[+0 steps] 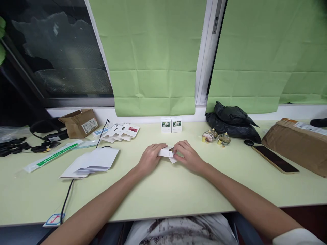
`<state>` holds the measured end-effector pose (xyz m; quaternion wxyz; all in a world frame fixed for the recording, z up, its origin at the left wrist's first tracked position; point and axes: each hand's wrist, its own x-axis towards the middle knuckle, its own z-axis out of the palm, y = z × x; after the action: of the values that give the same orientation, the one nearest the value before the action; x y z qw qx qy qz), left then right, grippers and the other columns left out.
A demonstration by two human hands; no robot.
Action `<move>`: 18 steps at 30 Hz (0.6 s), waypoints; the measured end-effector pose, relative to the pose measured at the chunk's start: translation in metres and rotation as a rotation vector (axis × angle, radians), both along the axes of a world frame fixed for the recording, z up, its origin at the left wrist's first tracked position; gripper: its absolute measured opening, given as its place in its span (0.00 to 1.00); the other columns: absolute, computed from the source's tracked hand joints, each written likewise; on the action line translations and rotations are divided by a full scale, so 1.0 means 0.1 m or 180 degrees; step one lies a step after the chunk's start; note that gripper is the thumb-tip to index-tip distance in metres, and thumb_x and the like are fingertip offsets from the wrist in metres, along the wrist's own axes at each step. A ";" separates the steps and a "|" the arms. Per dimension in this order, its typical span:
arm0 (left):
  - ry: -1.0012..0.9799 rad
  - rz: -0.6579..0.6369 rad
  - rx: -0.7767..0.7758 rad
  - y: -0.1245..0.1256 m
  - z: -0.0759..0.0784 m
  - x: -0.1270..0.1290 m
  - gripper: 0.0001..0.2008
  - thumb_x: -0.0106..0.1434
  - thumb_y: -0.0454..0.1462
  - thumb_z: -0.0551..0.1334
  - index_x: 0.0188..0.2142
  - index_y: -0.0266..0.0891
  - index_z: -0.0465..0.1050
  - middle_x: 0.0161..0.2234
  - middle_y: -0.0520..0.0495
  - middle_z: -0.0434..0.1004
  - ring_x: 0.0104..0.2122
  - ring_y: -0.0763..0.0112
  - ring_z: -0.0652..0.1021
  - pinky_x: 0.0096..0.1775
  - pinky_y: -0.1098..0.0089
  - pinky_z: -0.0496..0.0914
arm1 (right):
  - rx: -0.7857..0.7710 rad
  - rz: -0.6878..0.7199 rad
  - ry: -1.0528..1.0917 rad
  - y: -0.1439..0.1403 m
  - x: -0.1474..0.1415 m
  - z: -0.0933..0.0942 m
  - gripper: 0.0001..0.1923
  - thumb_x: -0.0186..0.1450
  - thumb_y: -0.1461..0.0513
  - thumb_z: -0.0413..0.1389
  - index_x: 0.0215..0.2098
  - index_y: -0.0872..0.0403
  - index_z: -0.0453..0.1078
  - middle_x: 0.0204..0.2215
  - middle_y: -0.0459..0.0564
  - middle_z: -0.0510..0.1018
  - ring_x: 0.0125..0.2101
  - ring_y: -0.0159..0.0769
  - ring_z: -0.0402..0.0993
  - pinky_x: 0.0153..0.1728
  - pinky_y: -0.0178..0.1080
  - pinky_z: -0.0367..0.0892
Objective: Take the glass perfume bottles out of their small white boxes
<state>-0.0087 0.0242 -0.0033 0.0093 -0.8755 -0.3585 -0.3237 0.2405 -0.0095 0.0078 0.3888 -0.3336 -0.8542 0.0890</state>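
Through the head camera I have both hands meeting over the middle of the pale green surface, with a small white box between them. My left hand is closed around the left part of the box, its fingers bent over the top. My right hand has its fingers curled in at the other end, thumb and forefinger pinching there, where the box gapes and a loose white flap points down toward me. I cannot tell exactly how the hidden fingertips sit.

Straight beyond the hands, near the far edge, I see two white boxes standing upright side by side, each with a dark picture on its front. To the right of those lie two round ornaments with gold-coloured parts, just in front of a black plastic bag. Farther right I have a phone lying with its dark screen up, beside a brown parcel.

On the left side, flat white cartons overlap in a fan, and nearer me folded white sheets rest over a black cable. Behind them a brown cardboard box stands with its top open, and a clear plastic sleeve with a green strip lies at a slant.
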 end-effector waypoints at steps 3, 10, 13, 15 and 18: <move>-0.0008 0.0017 0.0000 0.02 -0.01 -0.02 0.23 0.68 0.26 0.56 0.59 0.45 0.71 0.55 0.46 0.81 0.54 0.58 0.79 0.53 0.55 0.73 | 0.0028 0.0096 -0.0149 0.00 0.01 -0.01 0.07 0.75 0.60 0.52 0.47 0.45 0.73 0.44 0.52 0.77 0.47 0.49 0.65 0.51 0.51 0.64; 0.0118 0.0034 -0.0066 0.07 0.05 -0.06 0.18 0.71 0.32 0.58 0.59 0.46 0.70 0.52 0.45 0.81 0.50 0.58 0.80 0.50 0.58 0.73 | 0.0021 -0.0121 -0.0110 0.08 0.06 0.01 0.14 0.78 0.57 0.47 0.44 0.46 0.74 0.43 0.55 0.77 0.48 0.49 0.66 0.51 0.51 0.63; 0.0138 0.0108 -0.0148 0.07 0.12 -0.06 0.15 0.74 0.40 0.58 0.58 0.46 0.70 0.50 0.45 0.82 0.46 0.57 0.81 0.48 0.59 0.73 | -0.0126 -0.0203 0.0164 0.12 0.12 0.04 0.13 0.78 0.55 0.47 0.44 0.45 0.74 0.44 0.54 0.77 0.48 0.49 0.68 0.51 0.50 0.63; 0.0111 0.0126 -0.0235 0.06 0.16 -0.06 0.16 0.73 0.43 0.59 0.58 0.46 0.70 0.50 0.45 0.82 0.46 0.56 0.81 0.46 0.59 0.73 | -0.0305 -0.0234 0.0383 0.14 0.15 0.05 0.12 0.77 0.55 0.49 0.43 0.45 0.73 0.43 0.53 0.78 0.47 0.48 0.69 0.50 0.48 0.63; 0.0014 0.0023 -0.0483 0.05 0.21 -0.09 0.19 0.73 0.47 0.59 0.59 0.46 0.69 0.51 0.45 0.81 0.47 0.56 0.81 0.44 0.62 0.75 | -0.0671 -0.0240 0.0682 0.19 0.22 0.04 0.11 0.75 0.54 0.49 0.42 0.46 0.72 0.40 0.49 0.78 0.41 0.45 0.70 0.46 0.44 0.62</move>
<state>-0.0175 0.0290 0.0181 -0.0551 -0.8732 -0.3851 -0.2937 0.2622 0.0094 0.0119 0.4437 -0.3930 -0.7805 0.1986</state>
